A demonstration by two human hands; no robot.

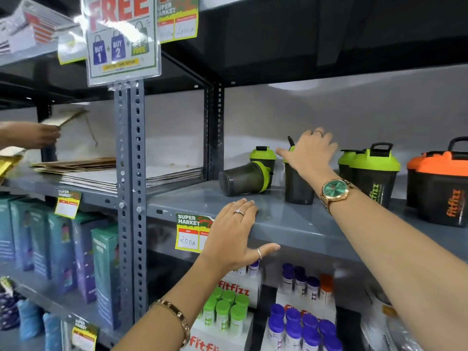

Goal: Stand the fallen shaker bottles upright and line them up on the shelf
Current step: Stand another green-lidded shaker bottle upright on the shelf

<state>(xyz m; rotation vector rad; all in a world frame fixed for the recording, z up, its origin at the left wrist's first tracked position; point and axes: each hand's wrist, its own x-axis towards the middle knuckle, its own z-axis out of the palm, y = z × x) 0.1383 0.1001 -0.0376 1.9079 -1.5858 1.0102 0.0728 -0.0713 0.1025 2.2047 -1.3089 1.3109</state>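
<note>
1. Your left hand point(234, 233) lies flat and spread on the front edge of the grey shelf point(291, 224), thumb hooked under the lip, grasping no bottle.
2. Your right hand point(310, 150) is on top of an upright shaker bottle point(297, 187), covering its green lid; fingers are spread, and you cannot tell from here whether they actually grip it.
3. The fallen shaker bottle point(243, 178) lies on its side on the shelf, dark base toward you and to the left, green lid toward the back wall. It sits just left of the bottle under your right hand, and behind your left hand, touching neither hand.
4. Another green-lidded bottle point(263, 155) stands upright directly behind the fallen one.
5. To your right, two green-lidded bottles point(374, 173) stand upright, then the orange-lidded bottles point(440, 188) beyond them.
</note>
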